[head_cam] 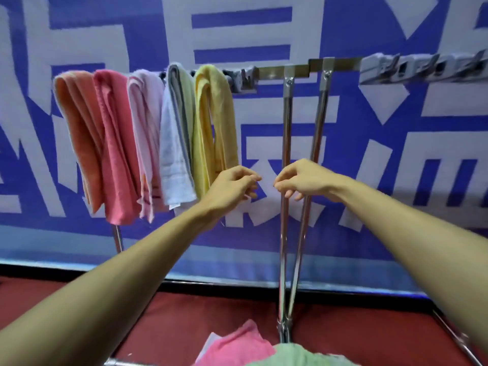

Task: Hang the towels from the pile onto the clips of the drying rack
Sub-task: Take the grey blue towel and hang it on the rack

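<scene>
Several towels hang side by side from the drying rack's clip bar [274, 71]: orange [76, 128], coral pink [113, 143], pale lilac [145, 133], grey-white [175, 143] and yellow [214, 122]. My left hand [232, 184] and my right hand [301, 179] hover close together in front of the rack, below the bar and right of the yellow towel, fingers loosely curled, nothing visible in either. The pile sits at the bottom edge: a pink towel [237, 347] and a green towel [295, 355].
Free grey clips [244, 77] sit right of the yellow towel, more clips [422, 68] at the far right. Two steel legs [286, 207] run down the middle to a red floor [184, 320]. A blue-and-white banner [369, 27] is behind.
</scene>
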The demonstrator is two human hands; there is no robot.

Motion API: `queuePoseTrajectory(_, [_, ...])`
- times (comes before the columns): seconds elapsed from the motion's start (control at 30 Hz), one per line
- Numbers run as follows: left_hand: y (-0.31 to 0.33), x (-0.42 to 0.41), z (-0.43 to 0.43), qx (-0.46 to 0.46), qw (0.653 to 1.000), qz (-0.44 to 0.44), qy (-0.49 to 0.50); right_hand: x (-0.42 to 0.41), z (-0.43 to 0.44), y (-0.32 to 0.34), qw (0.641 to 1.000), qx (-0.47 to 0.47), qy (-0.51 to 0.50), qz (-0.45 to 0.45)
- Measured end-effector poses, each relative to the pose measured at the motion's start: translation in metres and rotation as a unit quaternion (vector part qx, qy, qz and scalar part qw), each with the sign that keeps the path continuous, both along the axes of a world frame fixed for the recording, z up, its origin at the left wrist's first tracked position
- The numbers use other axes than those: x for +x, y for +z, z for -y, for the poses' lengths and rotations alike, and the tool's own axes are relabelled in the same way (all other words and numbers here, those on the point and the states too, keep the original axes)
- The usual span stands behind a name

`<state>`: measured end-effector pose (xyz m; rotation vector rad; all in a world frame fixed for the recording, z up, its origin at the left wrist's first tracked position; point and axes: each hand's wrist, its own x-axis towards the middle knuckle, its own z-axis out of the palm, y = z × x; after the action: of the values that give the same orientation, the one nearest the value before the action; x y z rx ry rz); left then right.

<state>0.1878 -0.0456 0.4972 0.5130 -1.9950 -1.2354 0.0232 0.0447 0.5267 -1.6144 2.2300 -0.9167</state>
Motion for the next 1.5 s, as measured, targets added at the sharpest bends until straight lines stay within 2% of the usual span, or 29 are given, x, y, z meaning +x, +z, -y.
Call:
queuePoseTrajectory(0.1, [-0.050, -0.022, -0.018, 0.048, 0.998, 0.034, -0.033, -0.026, -0.027, -0.054, 0.998, 0.061, -0.007, 0.028])
queuePoseTrajectory(0.23, [-0.133, -0.063, -0.039, 0.081, 0.984, 0.122, -0.098, -0.070, -0.053, -0.139, 0.986, 0.128, -0.045, 0.096])
queuePoseTrajectory(0.47, [-0.289, -0.124, -0.056, 0.139, 0.938, 0.273, -0.162, -0.138, -0.086, -0.296, 0.955, 0.178, -0.141, 0.189])
queuePoseTrajectory(0.6, [-0.369, -0.142, -0.062, 0.188, 0.909, 0.333, -0.165, -0.161, -0.101, -0.386, 0.930, 0.228, -0.197, 0.213])
queuePoseTrajectory(0.73, [-0.440, -0.158, -0.064, 0.207, 0.880, 0.389, -0.176, -0.173, -0.120, -0.469, 0.889, 0.281, -0.260, 0.252])
queuePoseTrajectory(0.83, [-0.491, -0.169, -0.066, 0.142, 0.871, 0.430, -0.192, -0.174, -0.134, -0.528, 0.863, 0.316, -0.284, 0.273])
queuePoseTrajectory(0.97, [-0.553, -0.167, -0.056, -0.066, 0.791, 0.549, -0.262, -0.159, -0.151, -0.588, 0.824, 0.368, -0.285, 0.323])
queuePoseTrajectory(1.1, [-0.581, -0.157, -0.067, -0.205, 0.759, 0.564, -0.250, -0.133, -0.163, -0.613, 0.842, 0.472, -0.140, 0.220])
queuePoseTrajectory(1.2, [-0.585, -0.156, -0.090, -0.321, 0.725, 0.555, -0.250, -0.125, -0.168, -0.619, 0.846, 0.510, -0.070, 0.139])
queuePoseTrajectory(1.33, [-0.595, -0.161, -0.121, -0.321, 0.680, 0.593, -0.287, -0.120, -0.177, -0.623, 0.859, 0.500, -0.067, 0.089])
queuePoseTrajectory(1.4, [-0.595, -0.164, -0.134, -0.336, 0.674, 0.594, -0.282, -0.116, -0.182, -0.627, 0.865, 0.490, -0.076, 0.076])
queuePoseTrajectory(1.47, [-0.593, -0.167, -0.138, -0.343, 0.694, 0.572, -0.271, -0.114, -0.182, -0.629, 0.872, 0.477, -0.082, 0.073])
queuePoseTrajectory(1.5, [-0.590, -0.168, -0.136, -0.326, 0.715, 0.560, -0.262, -0.115, -0.182, -0.627, 0.875, 0.470, -0.085, 0.078])
